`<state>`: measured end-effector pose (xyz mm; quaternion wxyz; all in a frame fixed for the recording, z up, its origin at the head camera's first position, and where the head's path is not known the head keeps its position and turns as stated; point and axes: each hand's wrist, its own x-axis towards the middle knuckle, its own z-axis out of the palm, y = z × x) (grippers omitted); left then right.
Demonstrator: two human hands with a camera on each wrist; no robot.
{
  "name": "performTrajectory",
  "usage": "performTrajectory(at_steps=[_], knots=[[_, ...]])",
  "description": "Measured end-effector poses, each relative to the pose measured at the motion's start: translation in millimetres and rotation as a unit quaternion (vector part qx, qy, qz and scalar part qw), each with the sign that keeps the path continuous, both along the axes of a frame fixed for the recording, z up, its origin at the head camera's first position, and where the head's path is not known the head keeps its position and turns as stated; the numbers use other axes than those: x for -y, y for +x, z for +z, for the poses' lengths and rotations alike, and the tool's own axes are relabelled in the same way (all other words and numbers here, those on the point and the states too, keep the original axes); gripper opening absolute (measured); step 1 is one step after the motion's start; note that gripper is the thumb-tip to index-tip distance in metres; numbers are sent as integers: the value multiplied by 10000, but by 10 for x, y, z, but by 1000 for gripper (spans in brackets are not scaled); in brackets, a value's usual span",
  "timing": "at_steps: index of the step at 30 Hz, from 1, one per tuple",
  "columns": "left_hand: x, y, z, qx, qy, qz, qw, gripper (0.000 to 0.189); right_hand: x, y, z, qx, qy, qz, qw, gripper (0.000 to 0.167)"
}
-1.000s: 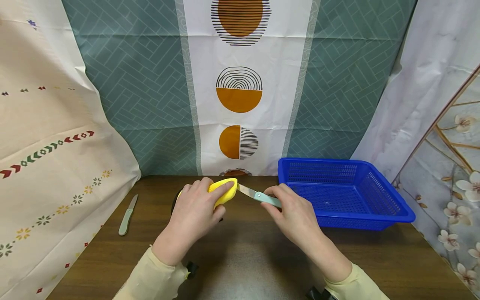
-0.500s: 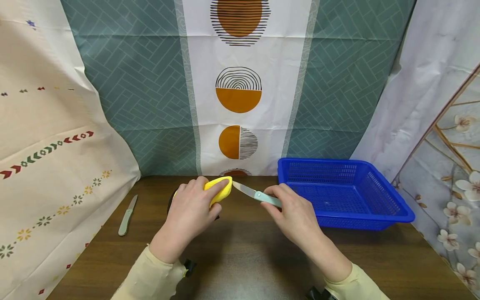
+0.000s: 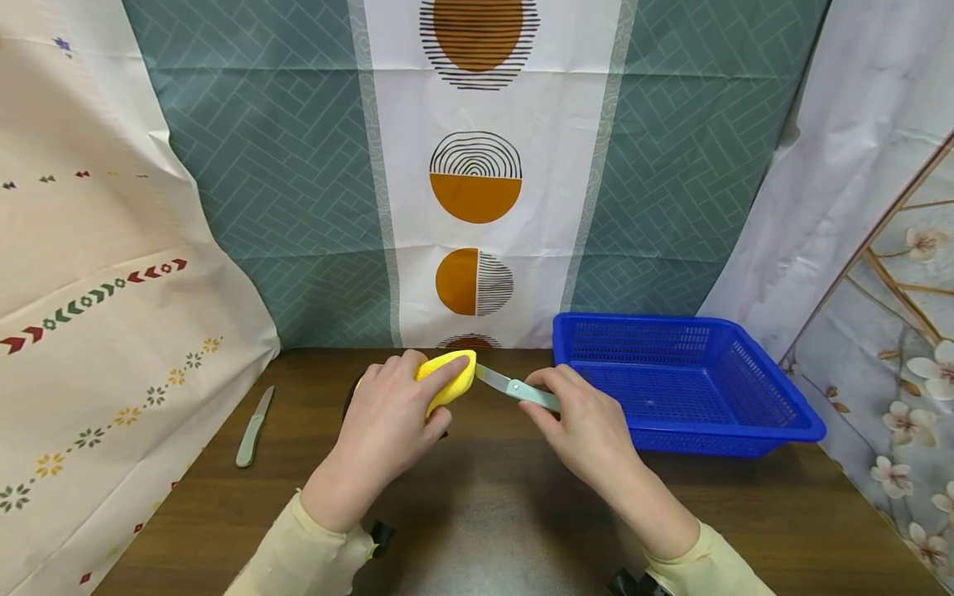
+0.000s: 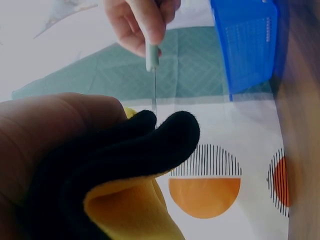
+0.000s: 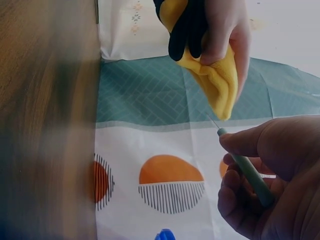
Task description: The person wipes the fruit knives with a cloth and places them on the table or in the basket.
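Note:
My left hand (image 3: pixel 397 410) grips a bunched yellow cloth with black edging (image 3: pixel 453 381), its index finger lying along the cloth. In my right hand (image 3: pixel 585 414) is a small knife with a pale green handle (image 3: pixel 533 395), its blade pointing left at the cloth. The blade's tip end meets the cloth and is partly hidden by it. From the left wrist, the black edging (image 4: pixel 177 142) shows folded over in front of the blade. The right wrist view has the green handle (image 5: pixel 252 177) between thumb and curled fingers, with the yellow cloth (image 5: pixel 220 90) just beyond the blade.
A second knife with a pale green handle (image 3: pixel 252 434) lies on the dark wooden table (image 3: pixel 492 513) at the left. The blue plastic basket (image 3: pixel 715 434) stands at the right, close behind my right hand. Patterned cloth hangings (image 3: pixel 298 207) enclose the back and sides.
My left hand slid the cloth left, off toward the blade's tip, then came back right over the blade. My right hand and the knife stayed almost still.

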<state>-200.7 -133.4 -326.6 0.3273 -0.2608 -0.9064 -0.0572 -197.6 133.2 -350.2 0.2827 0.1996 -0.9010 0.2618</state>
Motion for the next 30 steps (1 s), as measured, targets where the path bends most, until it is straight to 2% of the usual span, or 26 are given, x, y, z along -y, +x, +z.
performTrajectory(at_steps=[13,21,30], knots=[[-191,98,-49,-216,-169,-475,9985,60,-2,0,10,104,24,10,9999,23],[-233,127,-65,-79,-229,-514,9984,61,0,6,5,64,43,67,9999,22],[-238,132,-76,-137,-304,-518,9981,62,-3,8,2,43,42,93,9999,22]])
